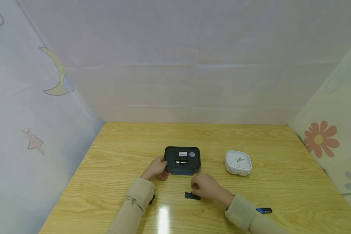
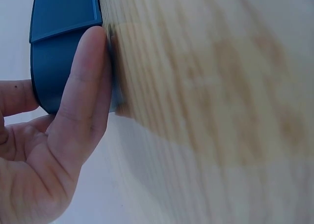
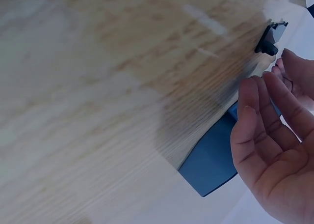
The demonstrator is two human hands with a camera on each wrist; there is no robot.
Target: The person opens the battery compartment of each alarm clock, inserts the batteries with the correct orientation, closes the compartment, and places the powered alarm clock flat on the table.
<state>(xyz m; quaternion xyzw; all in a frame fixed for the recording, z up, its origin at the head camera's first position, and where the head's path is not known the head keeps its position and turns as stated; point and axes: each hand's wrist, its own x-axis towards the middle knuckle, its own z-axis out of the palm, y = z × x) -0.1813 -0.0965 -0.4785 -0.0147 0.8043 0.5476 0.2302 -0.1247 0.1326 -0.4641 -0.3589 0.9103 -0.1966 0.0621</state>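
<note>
Two hands work at the middle of the desk (image 1: 128,143), around a black device (image 1: 175,157) lying back side up, its open slot holding a battery (image 1: 179,162). That position seems chosen to leave the slot facing the person. The left hand (image 1: 156,168) grips the rim around eight o'clock, thumb over the edge and fingers along the side, probably to keep the device from sliding; gripping there leaves the slot uncovered.

The right hand (image 1: 206,187), off the device's corner between four and five o'clock, has its fingers bent in a narrow curl beside a small black strip (image 1: 192,196), likely the slot's cover. Whether the fingertips pinch it, I cannot tell. The strip lies near the device's six o'clock edge, within short reach.

A white clock (image 1: 238,162) stands at three o'clock, well apart, leaving a gap of wood between. A blue-and-black marker (image 1: 264,210) shows at four, partly behind the right sleeve; a dark object (image 1: 152,199) pokes out at seven beside the left sleeve. Toward twelve, a broad band of wood runs to the far edge, and more room opens toward ten.
</note>
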